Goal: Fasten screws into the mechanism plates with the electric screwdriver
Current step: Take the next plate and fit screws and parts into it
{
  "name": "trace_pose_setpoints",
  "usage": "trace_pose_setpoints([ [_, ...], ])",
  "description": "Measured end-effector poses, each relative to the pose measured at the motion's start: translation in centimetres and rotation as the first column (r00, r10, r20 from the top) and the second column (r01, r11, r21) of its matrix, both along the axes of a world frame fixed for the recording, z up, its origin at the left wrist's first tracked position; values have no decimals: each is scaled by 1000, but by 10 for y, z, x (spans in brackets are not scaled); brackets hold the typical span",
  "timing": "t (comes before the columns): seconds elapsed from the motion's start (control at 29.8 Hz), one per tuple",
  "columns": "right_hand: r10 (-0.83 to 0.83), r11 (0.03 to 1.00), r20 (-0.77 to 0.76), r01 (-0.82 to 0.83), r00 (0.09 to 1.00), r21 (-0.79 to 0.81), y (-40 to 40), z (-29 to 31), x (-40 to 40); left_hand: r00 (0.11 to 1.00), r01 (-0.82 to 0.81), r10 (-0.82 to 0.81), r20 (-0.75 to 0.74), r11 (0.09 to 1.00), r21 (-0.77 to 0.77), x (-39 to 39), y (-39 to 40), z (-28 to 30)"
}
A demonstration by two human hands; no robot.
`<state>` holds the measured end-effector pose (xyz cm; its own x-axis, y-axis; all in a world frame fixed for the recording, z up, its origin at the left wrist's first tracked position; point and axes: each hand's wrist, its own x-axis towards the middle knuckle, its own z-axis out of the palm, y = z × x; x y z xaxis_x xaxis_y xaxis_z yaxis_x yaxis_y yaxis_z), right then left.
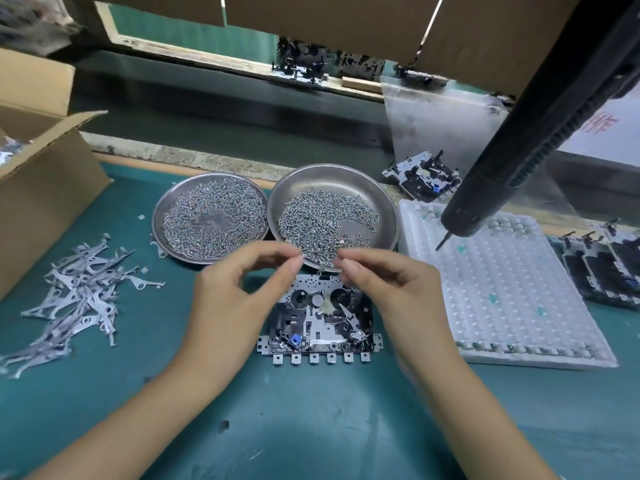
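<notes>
Head view: hands (both pinching) over screws

Both hands, left and right, hover over the near rim of the right dish and the far edge of the plate, closing off that middle strip, while bare mat lies open between the forearms nearer the person. To the left, the left dish, the pile of levers and the box crowd the bench, with a narrow lane of mat between levers and left forearm. To the right, the tray fills the surface and the screwdriver hangs slanted above its far corner, its tip clear of the right dish.
</notes>
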<state>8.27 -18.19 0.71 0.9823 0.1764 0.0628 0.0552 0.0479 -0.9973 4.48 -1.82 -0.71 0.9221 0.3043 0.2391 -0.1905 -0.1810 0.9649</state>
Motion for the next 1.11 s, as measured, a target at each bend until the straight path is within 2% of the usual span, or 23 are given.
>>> trace_pose_setpoints([
  [0.1,63,990,-132,-45,989,135,2,-3,-13,998,56,-55,4,996,-76,-7,-12,0],
  [0.27,133,975,-155,-102,979,196,1,-2,-18,993,114,-109,36,955,-274,-13,-20,-1],
  [0.94,133,988,-83,-125,988,91,1,-6,-19,997,75,-75,11,966,-248,-14,-21,0],
  [1.04,175,981,-112,-162,978,109,-1,-5,-16,993,113,-114,13,960,-258,-13,-20,-1],
  [1.11,249,962,-189,-220,950,165,-5,-2,-12,983,178,-180,16,948,-263,-13,-19,1],
])
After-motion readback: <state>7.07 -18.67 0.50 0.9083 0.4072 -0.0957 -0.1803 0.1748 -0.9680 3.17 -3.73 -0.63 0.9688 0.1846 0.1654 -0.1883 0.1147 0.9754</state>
